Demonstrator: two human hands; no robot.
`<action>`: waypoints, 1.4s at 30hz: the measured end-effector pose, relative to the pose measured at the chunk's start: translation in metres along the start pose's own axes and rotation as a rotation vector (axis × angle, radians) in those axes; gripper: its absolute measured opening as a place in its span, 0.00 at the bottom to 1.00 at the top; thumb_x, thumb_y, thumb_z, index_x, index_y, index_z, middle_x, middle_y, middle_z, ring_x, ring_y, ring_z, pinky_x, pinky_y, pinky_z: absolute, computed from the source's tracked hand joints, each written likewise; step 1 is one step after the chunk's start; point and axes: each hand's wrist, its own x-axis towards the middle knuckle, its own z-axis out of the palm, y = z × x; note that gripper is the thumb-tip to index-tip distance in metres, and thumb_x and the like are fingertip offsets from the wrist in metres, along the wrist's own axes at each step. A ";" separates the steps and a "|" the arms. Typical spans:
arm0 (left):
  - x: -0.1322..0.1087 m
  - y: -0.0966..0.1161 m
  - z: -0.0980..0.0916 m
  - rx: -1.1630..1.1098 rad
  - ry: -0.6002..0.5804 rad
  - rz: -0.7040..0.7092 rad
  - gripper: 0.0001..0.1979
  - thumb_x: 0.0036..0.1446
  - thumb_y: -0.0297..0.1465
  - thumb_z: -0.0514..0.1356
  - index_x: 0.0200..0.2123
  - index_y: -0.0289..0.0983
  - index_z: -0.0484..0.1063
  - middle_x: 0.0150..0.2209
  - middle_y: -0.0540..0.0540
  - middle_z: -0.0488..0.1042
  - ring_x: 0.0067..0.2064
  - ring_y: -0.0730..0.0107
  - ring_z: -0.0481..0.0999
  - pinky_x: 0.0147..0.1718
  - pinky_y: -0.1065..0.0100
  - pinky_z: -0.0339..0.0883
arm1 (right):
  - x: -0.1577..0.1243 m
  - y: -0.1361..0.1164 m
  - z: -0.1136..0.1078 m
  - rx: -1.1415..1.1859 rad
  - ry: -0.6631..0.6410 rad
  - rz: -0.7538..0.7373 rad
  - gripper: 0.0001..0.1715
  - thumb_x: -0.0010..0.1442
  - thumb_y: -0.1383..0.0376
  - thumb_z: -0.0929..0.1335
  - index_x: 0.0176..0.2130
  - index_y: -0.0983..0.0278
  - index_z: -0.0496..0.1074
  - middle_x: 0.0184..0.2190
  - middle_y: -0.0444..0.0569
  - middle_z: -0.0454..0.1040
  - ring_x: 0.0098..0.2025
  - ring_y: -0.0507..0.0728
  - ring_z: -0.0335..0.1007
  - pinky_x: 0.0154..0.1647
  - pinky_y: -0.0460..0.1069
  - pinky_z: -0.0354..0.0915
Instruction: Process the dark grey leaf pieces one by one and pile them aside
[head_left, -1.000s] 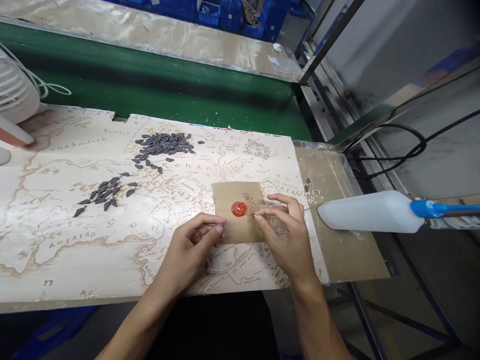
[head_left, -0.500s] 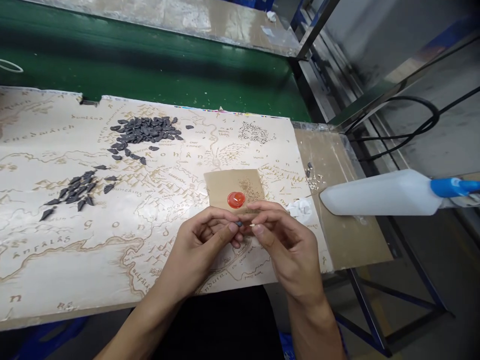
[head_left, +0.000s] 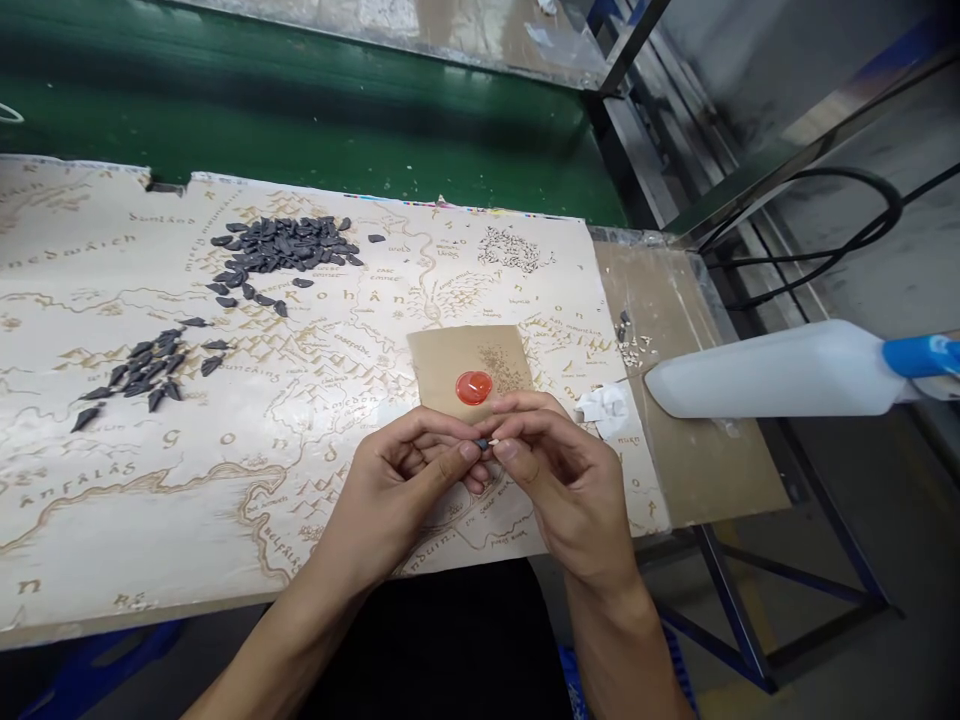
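- A printed parchment-style map sheet (head_left: 225, 480) covers the workbench, with a green conveyor belt (head_left: 300, 110) beyond it.
- A white plastic bottle (head_left: 765, 370) with a blue collar lies to the right of the sheet, its narrow end pointing left.
- Two heaps of dark grey leaf-shaped pieces (head_left: 281, 250) lie on the map, well left of the hands.
- A square of kraft paper (head_left: 442, 355) lies partly behind the hands, bearing a glossy red disc (head_left: 474, 387).
- The left hand (head_left: 397, 490) and right hand (head_left: 562, 490) are both closed in a fingertip pinch, meeting at the paper's near edge.
- Between them sits a small dark piece (head_left: 481, 443), slender, with a pale tip on its right end.
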 end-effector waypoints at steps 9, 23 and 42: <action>-0.003 0.000 0.002 0.028 0.012 -0.003 0.04 0.70 0.32 0.76 0.43 0.38 0.87 0.33 0.47 0.88 0.36 0.71 0.87 0.42 0.72 0.82 | -0.004 -0.004 0.003 0.019 -0.011 0.017 0.04 0.72 0.66 0.79 0.43 0.56 0.88 0.52 0.51 0.80 0.53 0.58 0.84 0.49 0.51 0.86; -0.007 0.001 0.000 0.087 0.026 0.009 0.05 0.70 0.33 0.76 0.42 0.39 0.87 0.32 0.47 0.88 0.35 0.69 0.88 0.42 0.71 0.82 | -0.007 -0.006 0.004 -0.025 -0.004 -0.010 0.02 0.72 0.65 0.79 0.43 0.57 0.87 0.50 0.51 0.80 0.52 0.60 0.84 0.52 0.53 0.86; -0.013 -0.001 0.006 0.136 0.071 0.031 0.11 0.65 0.37 0.80 0.40 0.38 0.87 0.30 0.46 0.87 0.34 0.65 0.88 0.39 0.68 0.84 | -0.014 -0.007 0.006 -0.019 -0.014 -0.013 0.03 0.72 0.65 0.79 0.43 0.56 0.87 0.48 0.50 0.81 0.51 0.58 0.85 0.47 0.51 0.87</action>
